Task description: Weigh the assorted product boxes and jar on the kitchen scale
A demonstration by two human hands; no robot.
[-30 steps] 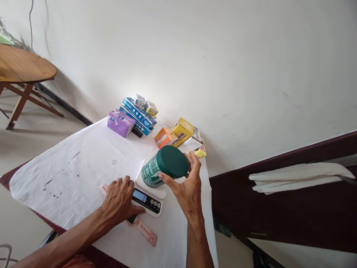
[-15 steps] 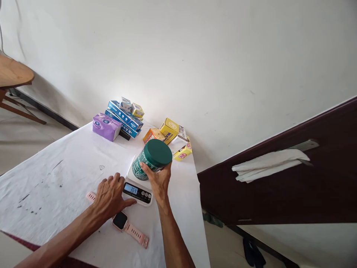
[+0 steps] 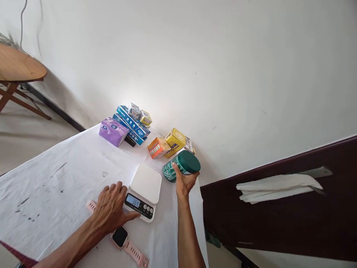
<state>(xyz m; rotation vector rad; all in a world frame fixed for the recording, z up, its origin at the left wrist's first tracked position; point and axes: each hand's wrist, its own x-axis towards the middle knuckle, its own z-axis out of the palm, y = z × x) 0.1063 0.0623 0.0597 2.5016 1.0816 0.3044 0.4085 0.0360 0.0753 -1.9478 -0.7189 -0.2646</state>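
A green canister (image 3: 180, 165) with a dark green lid is gripped in my right hand (image 3: 184, 183), tilted with its lid end toward the right. It is off the white digital kitchen scale (image 3: 146, 182), to the right of the bare weighing plate. The scale's lit display reads 364. My left hand (image 3: 113, 204) rests at the scale's left front corner, thumb stretched along the front edge and fingers beside the left edge. Partly under that hand and wrist lies a pink-strapped smartwatch (image 3: 119, 237) with a dark screen.
Behind the scale stand a purple tissue pack (image 3: 113, 131), stacked blue boxes (image 3: 134, 124), an orange box (image 3: 157, 147) and a yellow box (image 3: 175, 140). White cloth covers the table (image 3: 69, 175). A wall rises behind; a wooden stool (image 3: 21, 65) stands far left.
My right hand has lifted the canister off the scale and carried it right. The weighing plate is now exposed. My left hand stays by the scale, and the view has shifted slightly.
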